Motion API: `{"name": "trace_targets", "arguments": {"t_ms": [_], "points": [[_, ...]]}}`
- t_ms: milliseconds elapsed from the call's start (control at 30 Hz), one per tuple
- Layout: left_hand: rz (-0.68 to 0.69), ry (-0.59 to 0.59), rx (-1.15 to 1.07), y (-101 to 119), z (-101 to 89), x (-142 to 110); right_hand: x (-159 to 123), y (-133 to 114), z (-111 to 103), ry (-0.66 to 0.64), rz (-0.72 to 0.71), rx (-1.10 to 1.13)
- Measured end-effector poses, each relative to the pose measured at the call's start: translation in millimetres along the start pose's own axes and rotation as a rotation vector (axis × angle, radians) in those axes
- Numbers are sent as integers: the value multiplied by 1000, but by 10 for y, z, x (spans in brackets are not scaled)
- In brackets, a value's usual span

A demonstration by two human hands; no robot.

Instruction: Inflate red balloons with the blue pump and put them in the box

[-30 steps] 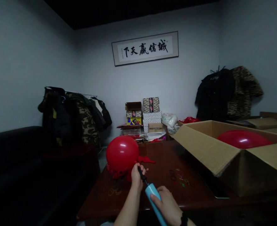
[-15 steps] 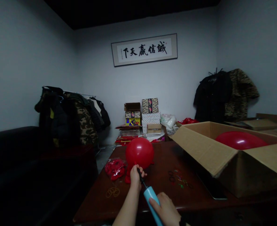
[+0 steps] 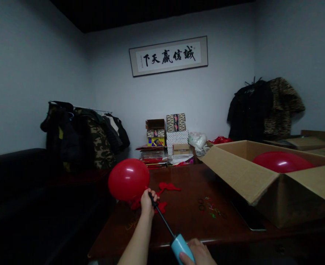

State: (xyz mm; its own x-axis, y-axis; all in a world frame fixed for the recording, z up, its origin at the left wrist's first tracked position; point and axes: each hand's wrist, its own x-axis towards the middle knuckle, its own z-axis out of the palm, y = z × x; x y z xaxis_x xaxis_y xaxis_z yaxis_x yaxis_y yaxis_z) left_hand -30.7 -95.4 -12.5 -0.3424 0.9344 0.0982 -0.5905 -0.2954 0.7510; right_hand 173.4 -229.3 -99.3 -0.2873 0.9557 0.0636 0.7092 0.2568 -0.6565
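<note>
Gripping the smooth blue pump (image 3: 181,248), the right hand (image 3: 201,253) holds it, rod exposed; the left hand (image 3: 146,203) clasps its black end (image 3: 152,198) at the neck of a glossy, rounded balloon (image 3: 128,179) above the polished worktop (image 3: 190,217). That balloon is inflated but unreleased; limp red pieces (image 3: 171,187) lie nearby, and another swollen balloon (image 3: 284,162) sits in the cardboard carton (image 3: 239,173).

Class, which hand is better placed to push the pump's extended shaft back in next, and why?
Probably the right hand: it grips the blue barrel at the near end of the bared shaft. The left hand is occupied, holding the black nozzle end at the red balloon.
</note>
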Motion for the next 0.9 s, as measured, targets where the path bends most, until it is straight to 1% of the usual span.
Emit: {"name": "trace_targets", "arguments": {"t_ms": [100, 200, 333, 433, 500, 600, 667, 767, 900], "points": [[-2, -2, -28, -33, 19, -43, -1, -102, -101, -26, -53, 56], [-30, -28, -44, -144, 66, -135, 15, -207, -188, -35, -62, 122], [-88, -85, -65, -343, 161, -325, 135, -328, -284, 51, -17, 215], [-153, -119, -77, -433, 238, -451, 272, -383, -350, 91, 8, 238], [-190, -137, -91, -440, 281, -496, 336, -398, -377, 110, 13, 251], [-211, -175, -130, -390, 310, -506, 358, -394, -382, 131, 4, 276], [-247, -200, -161, -340, 299, -494, 341, -375, -374, 137, -3, 297], [-342, -239, -200, -278, 249, -480, 321, -325, -371, 138, -10, 316], [-417, -279, -198, -252, 213, -497, 332, -252, -390, 139, -10, 306]]}}
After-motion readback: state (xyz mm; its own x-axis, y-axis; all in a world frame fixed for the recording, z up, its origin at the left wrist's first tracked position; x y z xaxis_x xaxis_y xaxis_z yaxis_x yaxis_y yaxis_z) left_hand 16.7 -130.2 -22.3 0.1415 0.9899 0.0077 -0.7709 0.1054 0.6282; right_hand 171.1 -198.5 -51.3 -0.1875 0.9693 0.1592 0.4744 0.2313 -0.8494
